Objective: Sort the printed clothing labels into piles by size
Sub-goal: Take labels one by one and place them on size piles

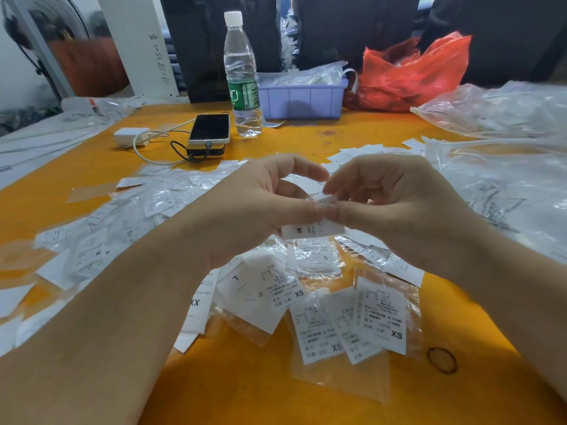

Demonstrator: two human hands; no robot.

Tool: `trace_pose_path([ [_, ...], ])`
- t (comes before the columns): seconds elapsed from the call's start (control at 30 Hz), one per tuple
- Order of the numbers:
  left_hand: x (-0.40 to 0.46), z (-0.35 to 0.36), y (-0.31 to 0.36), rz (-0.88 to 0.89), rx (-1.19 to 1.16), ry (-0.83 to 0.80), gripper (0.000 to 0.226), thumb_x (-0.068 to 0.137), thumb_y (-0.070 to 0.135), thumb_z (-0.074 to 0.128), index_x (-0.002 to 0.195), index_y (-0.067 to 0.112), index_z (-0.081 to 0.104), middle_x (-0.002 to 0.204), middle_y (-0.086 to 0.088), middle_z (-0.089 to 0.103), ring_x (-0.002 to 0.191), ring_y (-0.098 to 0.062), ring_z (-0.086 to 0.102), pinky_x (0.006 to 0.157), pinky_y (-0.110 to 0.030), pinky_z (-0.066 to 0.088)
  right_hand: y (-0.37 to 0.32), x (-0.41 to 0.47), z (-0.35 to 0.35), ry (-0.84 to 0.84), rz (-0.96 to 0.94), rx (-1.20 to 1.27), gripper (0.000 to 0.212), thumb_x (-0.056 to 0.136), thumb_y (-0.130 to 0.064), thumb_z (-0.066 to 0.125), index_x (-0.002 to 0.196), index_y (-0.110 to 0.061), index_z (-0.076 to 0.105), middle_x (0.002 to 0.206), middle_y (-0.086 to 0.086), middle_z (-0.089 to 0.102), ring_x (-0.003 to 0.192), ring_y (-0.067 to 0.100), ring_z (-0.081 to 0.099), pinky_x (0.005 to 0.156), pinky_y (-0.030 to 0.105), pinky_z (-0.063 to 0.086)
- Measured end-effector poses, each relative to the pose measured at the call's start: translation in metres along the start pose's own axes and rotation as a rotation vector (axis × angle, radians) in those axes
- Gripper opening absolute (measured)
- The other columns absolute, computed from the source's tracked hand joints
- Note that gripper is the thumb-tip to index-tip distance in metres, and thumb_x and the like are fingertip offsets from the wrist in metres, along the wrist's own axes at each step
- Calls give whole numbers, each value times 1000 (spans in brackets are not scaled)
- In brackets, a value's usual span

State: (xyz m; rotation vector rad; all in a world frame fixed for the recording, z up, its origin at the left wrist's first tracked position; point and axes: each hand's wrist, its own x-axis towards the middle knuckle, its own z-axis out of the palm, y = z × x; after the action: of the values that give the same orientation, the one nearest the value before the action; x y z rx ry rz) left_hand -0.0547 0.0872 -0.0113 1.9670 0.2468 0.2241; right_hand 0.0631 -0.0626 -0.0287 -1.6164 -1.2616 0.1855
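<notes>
Both hands (325,207) pinching M label (311,230)

My surface (383,130) was orange. Across its middle and left lay scattered white labels (380,320), many in clear sleeves, some printed XS, S, L or M. Near the far edge stood a water bottle (242,78), just beside a lavender bin (302,98) on its right and a phone (210,128) on its left; the phone sat on a dark power bank, with a white charger (130,137) near. Crumpled clear bags (503,108) covered the right side, and a rubber band (441,359) lay near the front right.
</notes>
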Motion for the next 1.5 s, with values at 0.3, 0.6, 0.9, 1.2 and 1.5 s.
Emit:
trace_pose_path([
  [0.3, 2, -1, -4, -6, 25, -46, 44, 71, 25, 77, 113, 26, 64, 83, 0, 74, 80, -17, 70, 78, -36, 56, 5, 1, 4, 42, -13, -123, 13, 88, -10, 68, 79, -19, 71, 69, 5, 67, 61, 20, 60, 61, 41, 49],
  [0.6, 1, -19, -1, -8, -45, 38, 43, 63, 25, 76, 105, 23, 68, 72, -2, 68, 63, -13, 56, 58, -21, 53, 3, 1, 5, 38, 51, -136, 18, 94, -17, 60, 78, -24, 65, 62, -8, 61, 56, 14, 57, 53, 28, 46],
  [0.9, 5, -2, -9, -31, -91, 34, 35, 77, 9, 76, 107, 22, 65, 89, -9, 74, 80, -23, 71, 72, -34, 60, 3, 0, 6, 24, 63, -60, 16, 85, -5, 61, 74, -17, 64, 67, 12, 63, 64, 33, 59, 60, 50, 50],
  [1.2, 7, 1, -11, -4, -134, 103, 32, 76, 6, 77, 100, 26, 68, 83, -5, 71, 77, -21, 71, 73, -37, 61, 6, 0, 5, -6, 24, -19, 18, 80, -3, 68, 83, -20, 67, 73, -7, 64, 66, 24, 60, 62, 42, 52],
  [1.5, 5, 4, -11, 20, -128, 103, 42, 65, 32, 76, 105, 23, 66, 83, -4, 72, 78, -20, 70, 67, -29, 58, 7, 1, 8, 8, 41, 46, 9, 87, -20, 69, 81, -14, 72, 68, 7, 66, 60, 28, 62, 58, 45, 53],
])
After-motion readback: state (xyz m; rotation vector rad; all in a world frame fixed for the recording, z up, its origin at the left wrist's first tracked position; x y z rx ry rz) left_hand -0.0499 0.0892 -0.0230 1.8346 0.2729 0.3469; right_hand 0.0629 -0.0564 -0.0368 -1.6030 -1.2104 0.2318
